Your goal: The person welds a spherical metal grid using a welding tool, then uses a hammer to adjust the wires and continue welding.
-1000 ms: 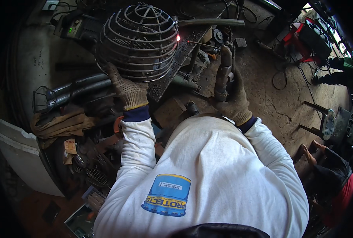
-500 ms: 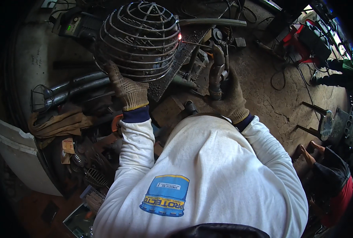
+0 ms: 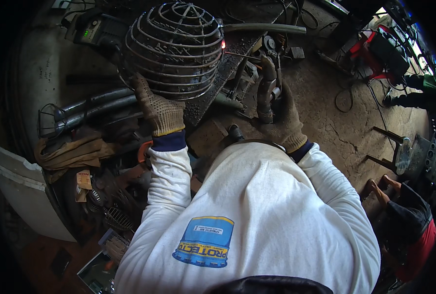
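Note:
A round metal cage, made of rods bent into rings and ribs, stands on a dark work surface at the far left of centre. My left hand, in a tan dotted glove, grips its lower left edge; the fingertips are partly hidden in shadow. In my gloved right hand is a welding electrode holder, its jaws pointing away from me. A thin welding electrode runs left from it to the cage's right side. A small spot there glows orange-red.
A welding machine with a lit display sits behind the cage, left. Metal pipes lie left of my left hand, above a brown cloth. Another pipe extends right of the cage. Cables cross the floor; a person is at the right.
The cage and my left hand have shifted very slightly right. My right hand keeps almost the same place, and the glowing spot remains at the cage's right side.

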